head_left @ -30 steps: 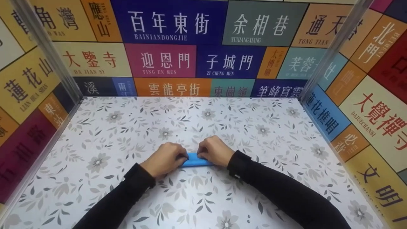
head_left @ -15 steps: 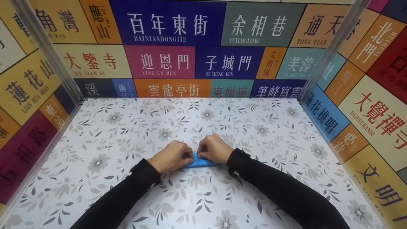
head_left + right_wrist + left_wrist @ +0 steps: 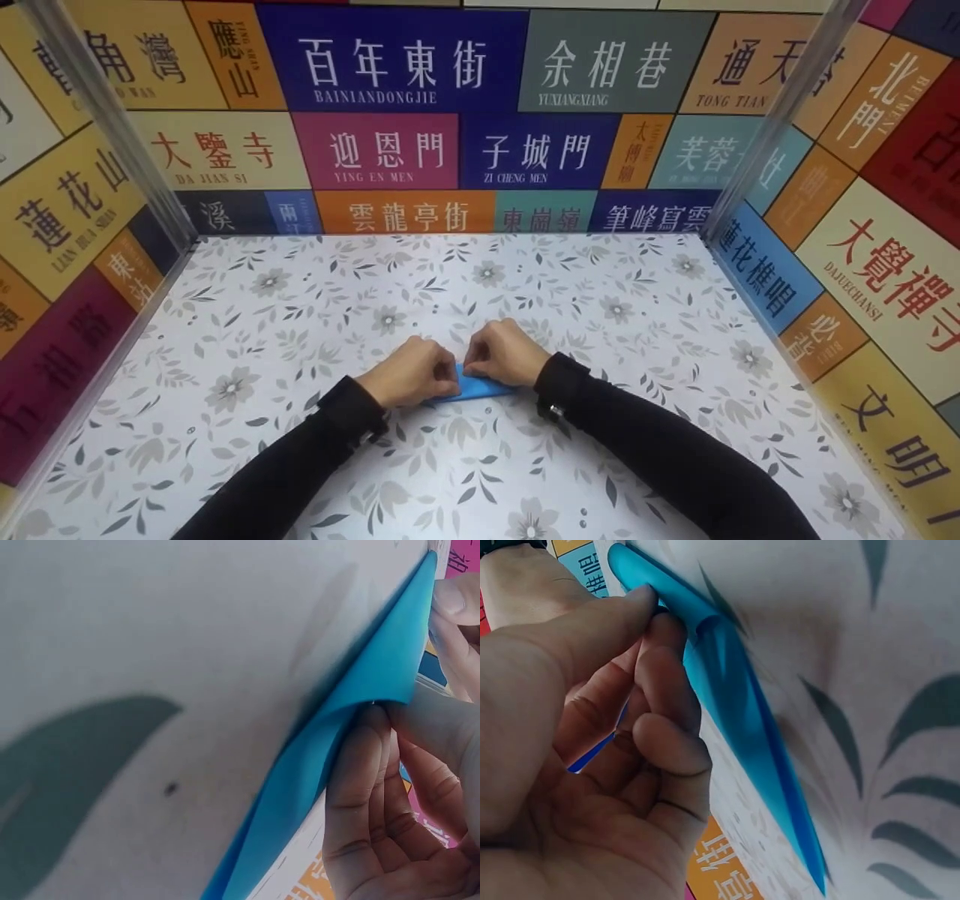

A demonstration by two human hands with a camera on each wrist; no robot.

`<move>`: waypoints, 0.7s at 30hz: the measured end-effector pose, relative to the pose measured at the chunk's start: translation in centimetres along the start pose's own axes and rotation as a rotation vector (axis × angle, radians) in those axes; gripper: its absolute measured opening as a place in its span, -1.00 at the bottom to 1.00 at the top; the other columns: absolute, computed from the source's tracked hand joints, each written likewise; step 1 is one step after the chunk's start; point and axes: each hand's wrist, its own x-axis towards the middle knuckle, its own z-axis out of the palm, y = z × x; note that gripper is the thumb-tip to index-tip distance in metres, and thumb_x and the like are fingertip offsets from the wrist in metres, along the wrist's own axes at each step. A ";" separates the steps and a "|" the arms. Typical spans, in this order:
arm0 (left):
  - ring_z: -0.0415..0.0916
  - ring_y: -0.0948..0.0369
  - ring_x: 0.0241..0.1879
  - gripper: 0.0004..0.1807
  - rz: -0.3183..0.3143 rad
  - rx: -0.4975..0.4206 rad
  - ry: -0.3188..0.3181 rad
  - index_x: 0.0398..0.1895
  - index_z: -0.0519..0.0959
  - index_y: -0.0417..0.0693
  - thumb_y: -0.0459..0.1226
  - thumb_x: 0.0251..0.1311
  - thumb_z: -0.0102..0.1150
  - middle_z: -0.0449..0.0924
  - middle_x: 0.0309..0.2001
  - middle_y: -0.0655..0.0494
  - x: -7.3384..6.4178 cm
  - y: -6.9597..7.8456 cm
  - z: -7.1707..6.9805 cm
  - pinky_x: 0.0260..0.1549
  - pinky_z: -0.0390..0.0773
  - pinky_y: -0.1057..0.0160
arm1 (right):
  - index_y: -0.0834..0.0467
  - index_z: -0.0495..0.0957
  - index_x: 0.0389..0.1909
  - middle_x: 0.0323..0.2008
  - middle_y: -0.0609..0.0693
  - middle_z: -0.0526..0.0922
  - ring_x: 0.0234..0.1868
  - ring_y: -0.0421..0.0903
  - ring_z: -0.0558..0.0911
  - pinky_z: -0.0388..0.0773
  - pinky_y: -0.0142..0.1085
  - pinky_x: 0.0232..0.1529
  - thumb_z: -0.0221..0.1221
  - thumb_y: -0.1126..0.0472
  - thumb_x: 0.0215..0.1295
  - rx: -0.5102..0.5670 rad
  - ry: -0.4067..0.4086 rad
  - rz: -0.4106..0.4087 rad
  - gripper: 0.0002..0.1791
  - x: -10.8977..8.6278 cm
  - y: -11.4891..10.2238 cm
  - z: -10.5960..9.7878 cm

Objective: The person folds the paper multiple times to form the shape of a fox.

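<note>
white tabletop (image 3: 555, 300) with a grey leaf-and-flower print lies under both hands. the left hand (image 3: 416, 371) and the right hand (image 3: 506, 356) sit just beside each other, each with thumb and forefinger pinched together on a slim, folded blue sheet (image 3: 480, 385), seemingly paper. its long axis runs left to right, between and partly beneath them, so neither hand is nearer. seen from the head, they cover parts of its far edge; the number of folded layers is hard to make out.
</note>
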 end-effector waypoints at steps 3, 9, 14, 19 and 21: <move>0.54 0.42 -0.45 -0.88 -0.006 -0.002 0.000 -0.37 0.88 -0.06 -0.32 0.31 0.68 0.85 -0.43 0.12 -0.1 -0.1 0.0 -0.32 0.63 0.38 | 0.12 0.93 -0.31 -0.39 -0.03 0.93 -0.39 -0.29 0.73 0.63 -0.44 -0.25 0.68 0.26 0.31 0.003 0.000 0.004 -0.91 0.0 0.1 0.1; 0.53 0.41 -0.47 -0.83 -0.032 0.005 0.010 -0.39 0.88 -0.03 -0.24 0.28 0.74 0.84 -0.44 0.14 -0.1 -0.2 0.0 -0.35 0.61 0.38 | 0.13 0.93 -0.31 -0.39 -0.03 0.93 -0.39 -0.29 0.71 0.62 -0.43 -0.25 0.67 0.26 0.32 0.008 -0.004 0.009 -0.91 0.1 0.3 0.2; 0.51 0.40 -0.50 -0.80 -0.056 -0.012 0.002 -0.42 0.86 -0.02 -0.22 0.24 0.77 0.81 -0.47 0.17 0.1 -0.3 0.1 -0.38 0.58 0.39 | 0.13 0.93 -0.31 -0.39 -0.03 0.93 -0.39 -0.30 0.70 0.60 -0.43 -0.25 0.67 0.26 0.32 0.012 -0.010 0.015 -0.91 0.1 0.3 0.2; 0.50 0.42 -0.51 -0.80 -0.038 -0.016 0.004 -0.44 0.85 -0.04 -0.25 0.19 0.79 0.80 -0.49 0.16 0.2 -0.4 0.4 -0.39 0.58 0.40 | 0.12 0.93 -0.31 -0.40 -0.03 0.92 -0.40 -0.35 0.64 0.58 -0.45 -0.25 0.66 0.26 0.33 0.017 -0.017 0.021 -0.92 0.1 0.3 0.2; 0.50 0.43 -0.51 -0.80 -0.035 -0.022 0.008 -0.45 0.85 -0.04 -0.26 0.18 0.79 0.81 -0.49 0.16 0.2 -0.4 0.4 -0.39 0.59 0.41 | 0.12 0.93 -0.31 -0.41 -0.04 0.92 -0.40 -0.36 0.64 0.58 -0.45 -0.26 0.66 0.26 0.33 0.022 -0.015 0.019 -0.92 0.1 0.3 0.1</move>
